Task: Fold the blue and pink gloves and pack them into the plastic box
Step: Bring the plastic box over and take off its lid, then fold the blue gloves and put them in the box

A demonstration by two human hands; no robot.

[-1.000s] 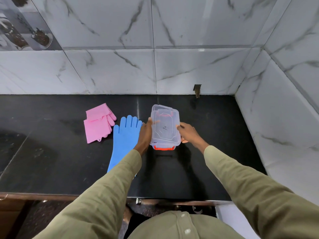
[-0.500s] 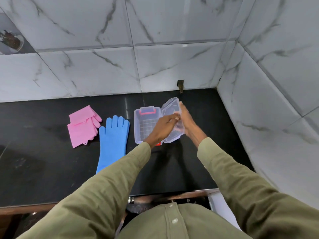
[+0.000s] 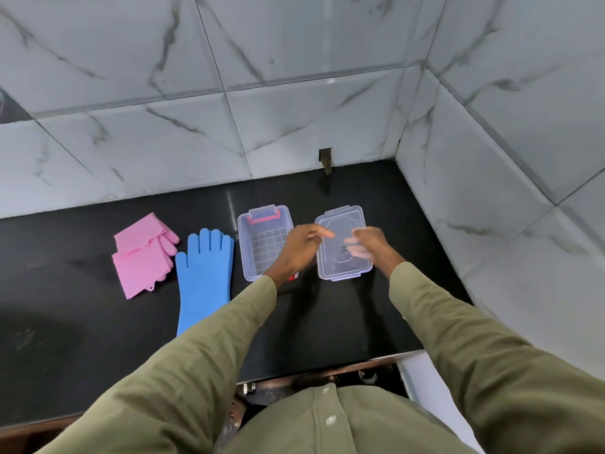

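Gloves wait left of the open plastic box point(image 3: 264, 245) on the worktop point(image 3: 376, 309): blue glove point(image 3: 204, 273) flat, pink glove point(image 3: 144, 253) apparently folded. Our left hand point(image 3: 302, 245) hovers loosely curled, holding nothing; whether our right hand point(image 3: 368, 245) grips the lid point(image 3: 342, 244) we cannot tell. Next, we judge, fold the blue glove. Walls crowd the right; room lies nearer us.

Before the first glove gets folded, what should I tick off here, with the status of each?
1. Box open and empty: ok.
2. Lid clear of the box, lying to its right: ok.
3. Blue glove flat and within reach: ok.
4. Pink glove folded: cannot tell; it lies in layers.
5. Hands free: not ok; left hand and right hand are at the lid, contact unclear.
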